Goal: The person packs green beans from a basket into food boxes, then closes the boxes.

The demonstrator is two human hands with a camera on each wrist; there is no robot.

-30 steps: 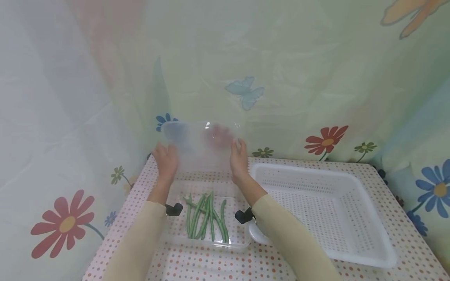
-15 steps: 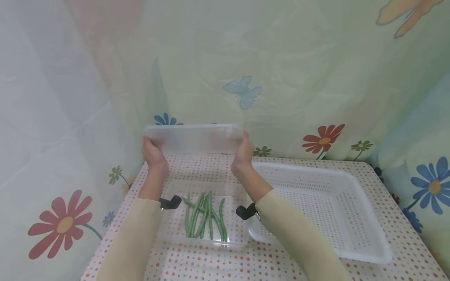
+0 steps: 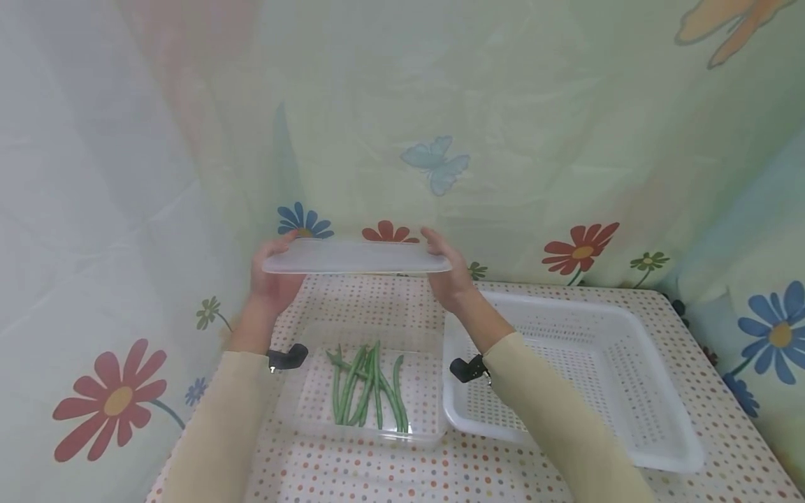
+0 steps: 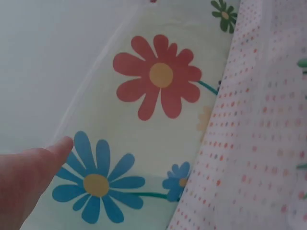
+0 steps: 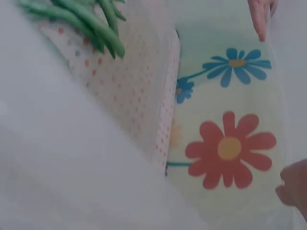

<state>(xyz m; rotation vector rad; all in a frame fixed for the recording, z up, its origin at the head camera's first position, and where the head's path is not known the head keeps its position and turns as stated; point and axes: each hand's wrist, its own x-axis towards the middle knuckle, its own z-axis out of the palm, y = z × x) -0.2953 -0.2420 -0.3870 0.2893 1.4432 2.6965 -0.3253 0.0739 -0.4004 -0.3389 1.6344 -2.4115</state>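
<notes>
Both hands grip a translucent plastic lid (image 3: pixel 355 258) by its short ends, raised above the far part of the table. My left hand (image 3: pixel 272 276) holds the left end, and my right hand (image 3: pixel 449 272) holds the right end. The lid is seen nearly edge-on. Nearer to me, apart from the lid, a clear rectangular container (image 3: pixel 415 438) stands on the table. Several green beans (image 3: pixel 371 388) lie loosely inside it. The left wrist view shows part of the left hand (image 4: pixel 33 177); the right wrist view shows beans (image 5: pixel 91 21) at its top left.
A white perforated plastic basket (image 3: pixel 654 356) stands at the right, close beside the container. The dotted cloth (image 3: pixel 352 475) covers the table. Flower-printed curtains (image 3: pixel 503 188) close in the back and both sides.
The lid has tipped from facing me to nearly flat, staying above the table's far side. Both hands have turned with it and spread slightly apart. The container and beans stay put.
</notes>
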